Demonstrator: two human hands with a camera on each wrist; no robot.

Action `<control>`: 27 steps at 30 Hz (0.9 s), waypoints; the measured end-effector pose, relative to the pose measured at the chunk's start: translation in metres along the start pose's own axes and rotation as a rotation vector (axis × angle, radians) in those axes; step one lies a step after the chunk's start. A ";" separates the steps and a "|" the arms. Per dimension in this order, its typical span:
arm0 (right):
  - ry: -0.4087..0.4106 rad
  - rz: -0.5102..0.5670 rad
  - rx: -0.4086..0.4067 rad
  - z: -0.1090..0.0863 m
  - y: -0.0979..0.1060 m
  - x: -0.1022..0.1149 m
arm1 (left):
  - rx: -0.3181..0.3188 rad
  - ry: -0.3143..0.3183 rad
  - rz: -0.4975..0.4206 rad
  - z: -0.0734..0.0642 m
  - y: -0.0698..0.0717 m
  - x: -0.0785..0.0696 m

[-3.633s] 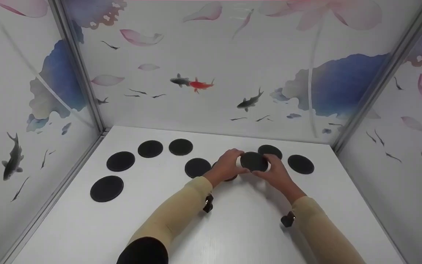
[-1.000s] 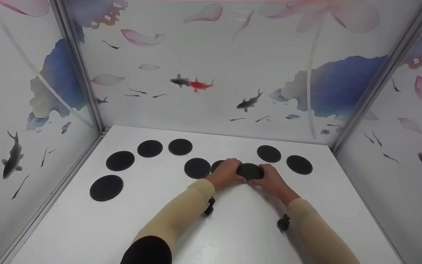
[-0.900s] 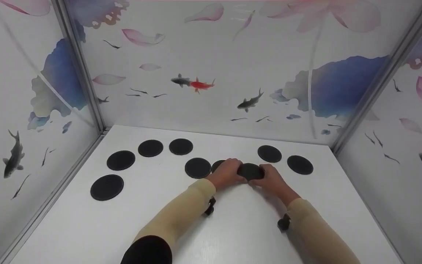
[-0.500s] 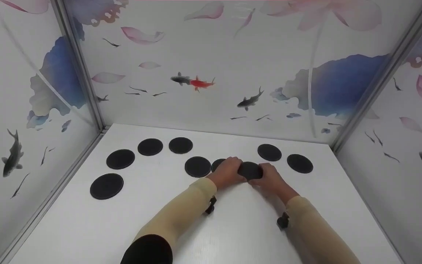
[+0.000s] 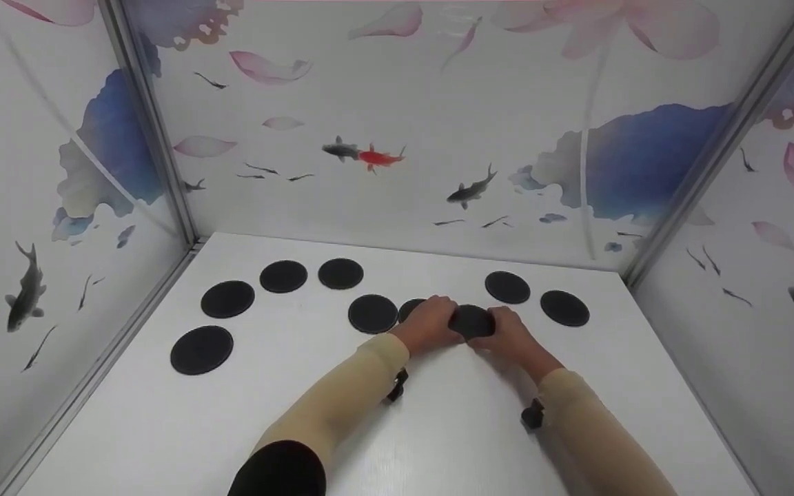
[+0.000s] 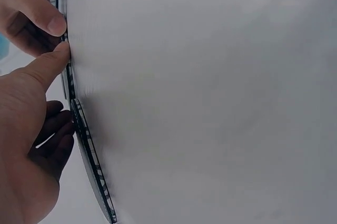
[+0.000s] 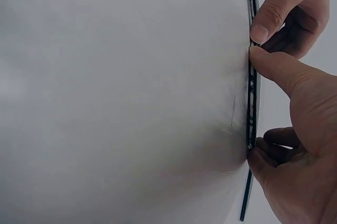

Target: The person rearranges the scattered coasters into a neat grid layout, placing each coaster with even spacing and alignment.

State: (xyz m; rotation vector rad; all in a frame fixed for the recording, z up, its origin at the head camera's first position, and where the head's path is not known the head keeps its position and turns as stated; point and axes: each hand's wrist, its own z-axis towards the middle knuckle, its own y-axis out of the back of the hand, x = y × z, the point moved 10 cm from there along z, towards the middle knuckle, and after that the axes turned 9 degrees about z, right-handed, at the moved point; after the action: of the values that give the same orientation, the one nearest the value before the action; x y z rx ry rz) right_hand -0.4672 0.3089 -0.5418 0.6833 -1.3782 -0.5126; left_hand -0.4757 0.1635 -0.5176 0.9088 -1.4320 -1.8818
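Both hands hold one flat, round black disc, coaster-like, from opposite sides. My left hand grips its left edge and my right hand its right edge. The thumbs nearly meet at the near rim, plain in the right wrist view, where the disc's thin edge shows dark lines with a pale patterned band between. It lies low at the white tabletop. Close to the left, another black disc is partly hidden behind my left hand. In the left wrist view, a neighbouring disc's edge runs below the left fingers.
Several like discs lie around: one at centre, two behind right, a nearer one and an outer one, and a curved row at left ending in a large disc. Printed white panels enclose the table at the back and sides.
Since the oldest frame, both hands have brought the disc down and slightly nearer; it was raised, overlapping the back right disc, with white showing around it. Over the last second almost nothing moves.
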 end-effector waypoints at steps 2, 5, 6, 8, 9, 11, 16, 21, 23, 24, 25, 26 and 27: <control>-0.013 0.006 0.002 0.000 0.000 -0.002 | 0.004 0.002 0.005 -0.001 0.000 0.000; -0.029 0.009 0.007 -0.001 -0.001 -0.003 | 0.002 0.000 -0.003 -0.002 0.001 0.000; -0.029 0.011 0.011 -0.001 -0.001 -0.003 | 0.001 -0.001 -0.009 -0.002 0.001 0.000; -0.023 0.015 0.014 -0.002 -0.001 -0.002 | 0.006 -0.001 -0.024 -0.003 0.002 0.001; -0.017 0.019 0.015 -0.002 -0.001 -0.001 | 0.006 -0.002 -0.033 -0.003 0.002 0.001; -0.006 0.025 0.011 -0.002 -0.001 0.000 | 0.004 -0.005 -0.042 -0.004 0.003 0.000; 0.006 0.019 0.003 -0.002 -0.001 0.001 | 0.000 -0.013 -0.049 -0.004 0.003 -0.001; 0.003 0.003 0.005 -0.002 -0.001 0.000 | 0.013 -0.010 -0.017 -0.002 0.001 -0.001; -0.004 0.000 0.004 -0.002 -0.001 -0.001 | 0.014 -0.012 -0.001 -0.001 0.001 -0.001; -0.009 -0.001 0.003 -0.002 -0.001 -0.001 | 0.015 -0.014 0.006 -0.001 0.001 -0.001; -0.013 -0.001 0.003 -0.002 -0.001 -0.002 | 0.011 -0.016 0.007 0.000 0.001 -0.001; -0.017 0.000 0.003 -0.002 -0.001 -0.002 | 0.007 -0.018 0.007 0.000 0.001 -0.001; -0.021 -0.001 0.005 -0.002 -0.001 -0.003 | 0.003 -0.020 0.005 0.000 0.001 -0.001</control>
State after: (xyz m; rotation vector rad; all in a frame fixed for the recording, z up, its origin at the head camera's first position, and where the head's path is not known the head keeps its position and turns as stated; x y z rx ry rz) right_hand -0.4651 0.3104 -0.5450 0.6842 -1.3994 -0.5188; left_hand -0.4751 0.1644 -0.5162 0.8889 -1.4485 -1.8903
